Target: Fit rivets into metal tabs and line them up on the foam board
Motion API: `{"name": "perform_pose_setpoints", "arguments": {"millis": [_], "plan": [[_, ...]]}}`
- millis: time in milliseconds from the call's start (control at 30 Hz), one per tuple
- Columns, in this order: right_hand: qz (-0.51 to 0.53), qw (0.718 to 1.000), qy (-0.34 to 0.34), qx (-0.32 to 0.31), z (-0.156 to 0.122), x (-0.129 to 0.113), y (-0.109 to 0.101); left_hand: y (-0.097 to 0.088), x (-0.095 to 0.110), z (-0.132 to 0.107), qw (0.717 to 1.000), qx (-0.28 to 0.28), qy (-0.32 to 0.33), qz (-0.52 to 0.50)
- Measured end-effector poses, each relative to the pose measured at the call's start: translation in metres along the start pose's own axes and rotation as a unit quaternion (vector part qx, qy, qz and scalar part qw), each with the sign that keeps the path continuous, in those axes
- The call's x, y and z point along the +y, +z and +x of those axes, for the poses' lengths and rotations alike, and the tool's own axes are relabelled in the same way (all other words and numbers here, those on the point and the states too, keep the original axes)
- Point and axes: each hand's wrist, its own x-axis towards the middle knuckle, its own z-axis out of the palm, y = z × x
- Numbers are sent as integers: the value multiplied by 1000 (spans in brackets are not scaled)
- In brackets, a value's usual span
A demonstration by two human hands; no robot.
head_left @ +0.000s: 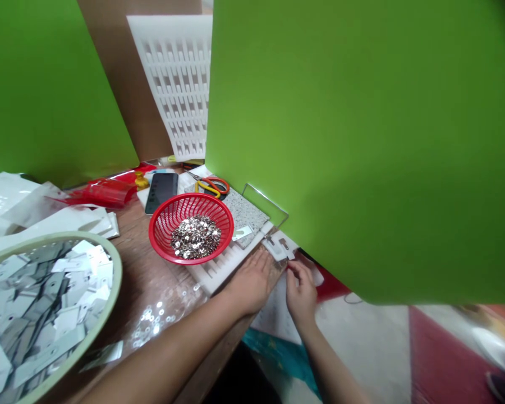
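My left hand (252, 280) lies flat at the table's edge with its fingers stretched out, just short of some small white plates (273, 247) with dark slots. Pinched fingers of my right hand (302, 289) meet at the near corner of these plates; what they hold, if anything, is too small to make out. Left of my hands, a slotted white board (210, 280) lies partly under a red plastic basket (155, 235) with many small shiny metal pieces (197, 237) in it. A single flat metal plate (241, 233) rests beside the basket.
A pale green basin (116, 275) full of flat metal plates stands at the left. Loose washers (151, 320) lie on the wooden table (138, 275). Behind the basket are a phone (162, 192) and scissors (215, 185). Green panels (362, 140) rise at the back and right.
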Motion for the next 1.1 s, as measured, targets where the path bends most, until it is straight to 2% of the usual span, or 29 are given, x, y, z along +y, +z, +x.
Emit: {"name": "perform_pose_setpoints", "arguments": {"millis": [233, 367, 467, 567, 667, 700, 733, 800, 833, 900, 967, 1033, 1100], "plan": [[-32, 999, -18, 1, 10, 6, 2, -5, 1, 1, 1000, -14, -5, -14], [-57, 997, -41, -32, 17, 7, -1, -16, 9, 1, 999, -30, -20, -22], [-63, 995, -54, -60, 25, 6, -5, -29, 18, -8, 999, -37, -29, -23], [-73, 991, -61, -90, 29, 6, -10, -49, 26, -35, 999, -29, -30, -24], [-136, 985, -56, -88, 19, -1, -16, -76, 32, -83, 998, -17, -36, -38], [-144, 984, -65, -78, 12, -8, -18, -86, 33, -102, 996, -22, -24, -78], [-138, 985, -87, -64, 4, -18, -18, -97, 34, -121, 992, -26, -36, -122], [-86, 981, -164, -63, -14, -46, -14, -117, 33, -157, 973, 0, -107, -206], [-46, 971, -218, -85, -22, -65, -9, -126, 33, -174, 962, 14, -153, -227], [45, 934, -320, -153, -35, -109, 6, -142, 31, -204, 944, 41, -223, -241], [121, 884, -370, -258, -43, -157, 25, -156, 25, -229, 934, 100, -274, -206], [191, 836, -395, -330, -45, -201, 42, -168, 15, -251, 918, 181, -330, -127], [218, 816, -387, -370, -46, -235, 55, -180, 1, -268, 891, 211, -399, -47]]}}
